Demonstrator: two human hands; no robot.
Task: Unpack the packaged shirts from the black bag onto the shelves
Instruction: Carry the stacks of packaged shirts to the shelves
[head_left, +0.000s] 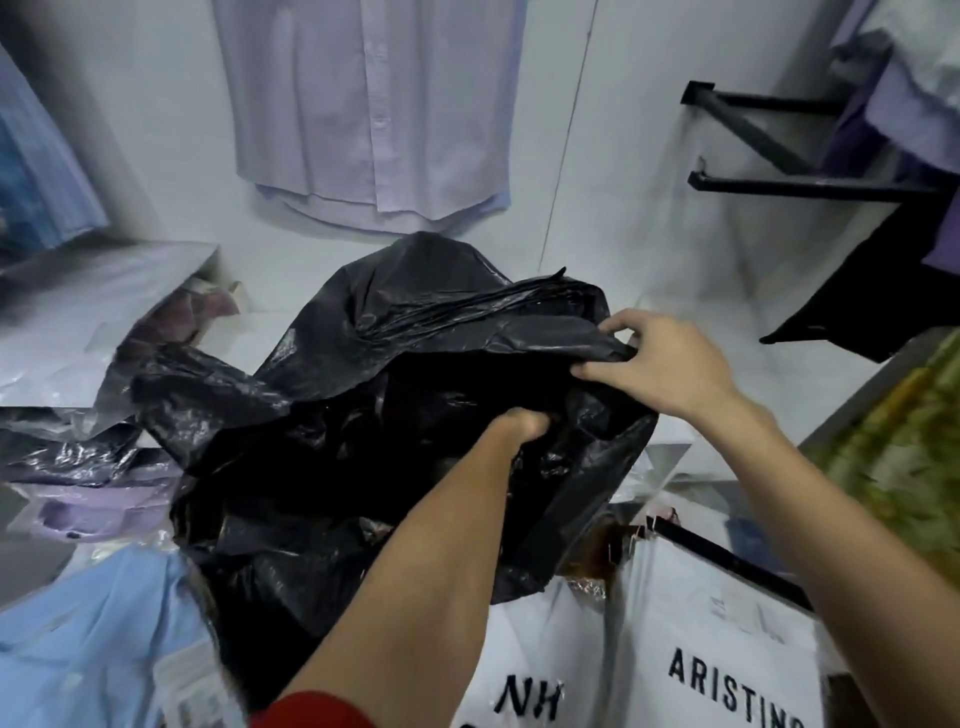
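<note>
Both hands at crumpled black plastic bag (363, 415).
Right hand (660, 364) pinches the rim; left hand (519, 423) reaches inside below it, grip not visible.

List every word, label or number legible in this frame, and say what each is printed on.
"ARISTIN", cut off by the frame's lower edge: on the white bag at lower right.
"NH", the rest hidden: on the neighbouring white bag.
Faint grey marks above "ARISTIN": too blurred to read.
Black bag, hanging shirt: no text visible.

Hanging lilac shirt (374, 119), black brackets (769, 150)
</note>
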